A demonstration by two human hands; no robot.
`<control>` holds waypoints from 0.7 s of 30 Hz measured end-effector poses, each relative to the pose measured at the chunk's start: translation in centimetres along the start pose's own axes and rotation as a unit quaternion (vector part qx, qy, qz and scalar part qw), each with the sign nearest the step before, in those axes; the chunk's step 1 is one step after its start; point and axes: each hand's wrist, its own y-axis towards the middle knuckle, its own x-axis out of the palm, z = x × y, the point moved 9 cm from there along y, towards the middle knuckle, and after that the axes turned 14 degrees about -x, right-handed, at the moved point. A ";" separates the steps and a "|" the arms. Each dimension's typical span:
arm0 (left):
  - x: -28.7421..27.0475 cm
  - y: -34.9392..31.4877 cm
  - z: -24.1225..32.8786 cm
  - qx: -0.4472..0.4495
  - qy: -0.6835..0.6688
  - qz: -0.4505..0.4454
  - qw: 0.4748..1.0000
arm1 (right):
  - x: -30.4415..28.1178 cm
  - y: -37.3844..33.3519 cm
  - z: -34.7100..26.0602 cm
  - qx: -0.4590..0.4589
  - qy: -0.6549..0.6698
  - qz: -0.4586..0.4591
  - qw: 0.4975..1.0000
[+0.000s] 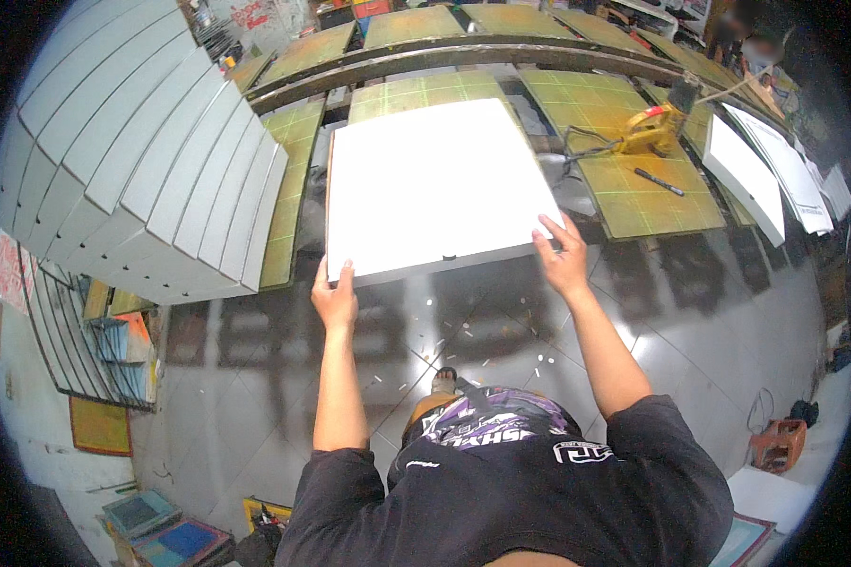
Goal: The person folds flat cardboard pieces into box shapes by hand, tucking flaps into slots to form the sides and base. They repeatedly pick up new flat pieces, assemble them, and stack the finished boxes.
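Note:
Between my two hands is a flat white box (435,184), its broad top facing up and its near side edge turned toward me. My left hand (335,298) grips the near left corner, thumb on top. At the near right corner my right hand (564,257) holds on, with its fingers over the top. The box lies over yellowish table boards; whether it rests on them or is held just above, I cannot tell. To its left rises a big stack of similar white boxes (151,180).
On a yellowish board (648,203) at the right lie a yellow heat gun or similar corded tool (648,130) and a black marker (659,181). Another white box (742,175) and white sheets (785,170) sit farther right. Scraps litter the tiled floor (501,350). An orange plastic stool (778,444) stands lower right.

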 end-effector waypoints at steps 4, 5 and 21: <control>0.4 -0.3 2.0 0.042 -0.034 -0.028 0.998 | -0.4 0.6 -1.6 0.037 0.059 0.031 0.997; 0.4 -0.8 1.9 0.026 -0.041 -0.023 0.999 | -0.5 0.5 -1.7 0.033 0.041 0.028 0.998; 17.4 -12.9 2.6 -0.186 -0.257 -0.489 0.812 | -26.4 -11.6 -6.0 -0.025 -0.047 0.261 0.964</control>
